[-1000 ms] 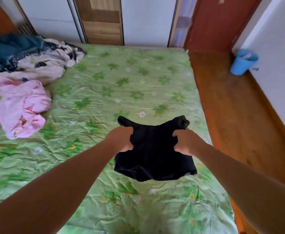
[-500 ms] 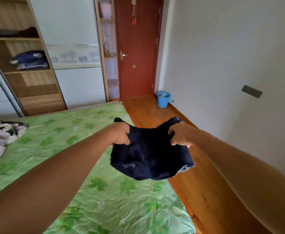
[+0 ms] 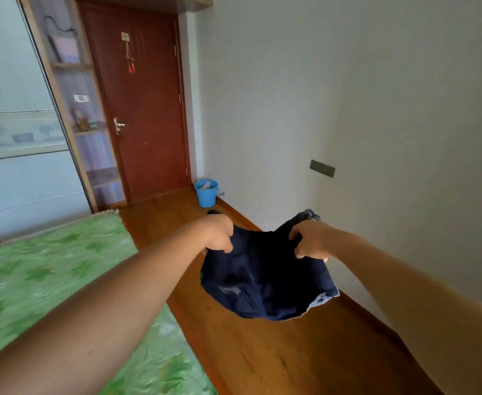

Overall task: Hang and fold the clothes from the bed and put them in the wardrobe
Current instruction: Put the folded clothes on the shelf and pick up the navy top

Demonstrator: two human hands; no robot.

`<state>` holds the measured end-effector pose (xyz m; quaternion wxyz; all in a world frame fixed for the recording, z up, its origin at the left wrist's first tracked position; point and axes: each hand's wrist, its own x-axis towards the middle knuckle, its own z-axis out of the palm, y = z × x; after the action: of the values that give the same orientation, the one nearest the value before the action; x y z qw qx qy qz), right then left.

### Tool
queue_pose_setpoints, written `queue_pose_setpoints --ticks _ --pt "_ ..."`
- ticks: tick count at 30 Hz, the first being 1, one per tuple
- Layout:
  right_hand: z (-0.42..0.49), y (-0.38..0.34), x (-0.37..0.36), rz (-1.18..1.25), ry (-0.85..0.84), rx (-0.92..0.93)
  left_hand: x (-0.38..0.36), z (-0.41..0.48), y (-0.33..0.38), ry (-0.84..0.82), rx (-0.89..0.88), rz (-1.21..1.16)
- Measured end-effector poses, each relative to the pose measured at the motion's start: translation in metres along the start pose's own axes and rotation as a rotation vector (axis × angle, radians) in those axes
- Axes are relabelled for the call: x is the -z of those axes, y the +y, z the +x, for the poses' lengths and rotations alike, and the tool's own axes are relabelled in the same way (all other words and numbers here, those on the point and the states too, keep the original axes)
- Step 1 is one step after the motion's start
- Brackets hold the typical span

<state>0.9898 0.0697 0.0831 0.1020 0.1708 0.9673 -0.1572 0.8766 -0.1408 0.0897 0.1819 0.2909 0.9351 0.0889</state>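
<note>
Grip — left hand [image 3: 218,233], right hand [image 3: 311,242] — garment [image 3: 262,280]

No legible writing
The small tag [image 3: 125,36] on the door [image 3: 148,115] and the white card [image 3: 80,98] in the wardrobe [image 3: 28,181] are too blurred to read.

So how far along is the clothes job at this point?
Done: the dark blue garment looks roughly folded and is off the bed. In hand: left hand and right hand both grip its top edge, holding it over the wooden floor. Left: it is not in the wardrobe yet; most of the bed is out of view, so other clothes cannot be counted.
</note>
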Motion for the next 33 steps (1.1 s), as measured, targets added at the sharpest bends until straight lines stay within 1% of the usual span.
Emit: queue_pose_setpoints --ticks 3,6,11,17,20,24,29,33 --pt "0.027 0.050 0.014 -0.013 0.002 -0.028 -0.003 0.049 0.043 -0.012 -0.036 0.011" --pt "0.065 0.082 0.029 0.003 -0.022 -0.048 -0.001 0.095 0.065 -0.031 -0.040 -0.025" --pt "0.135 0.107 0.048 0.054 -0.062 -0.017 0.005 0.169 0.068 -0.059 0.020 -0.061" --pt "0.228 0.127 0.088 0.019 -0.105 -0.005 0.030 0.260 0.060 -0.068 0.099 -0.034" --pt "0.290 0.112 0.116 -0.008 -0.134 0.008 0.061 0.310 0.045 -0.037 0.117 -0.007" --pt "0.380 0.070 0.160 -0.044 -0.185 0.064 0.120 0.371 0.008 -0.034 0.170 0.016" --pt "0.487 0.012 0.207 -0.029 -0.172 0.178 0.189 0.430 -0.048 0.015 0.255 -0.007" --pt "0.567 -0.032 0.228 -0.015 -0.168 0.265 0.229 0.473 -0.093 0.076 0.320 -0.043"
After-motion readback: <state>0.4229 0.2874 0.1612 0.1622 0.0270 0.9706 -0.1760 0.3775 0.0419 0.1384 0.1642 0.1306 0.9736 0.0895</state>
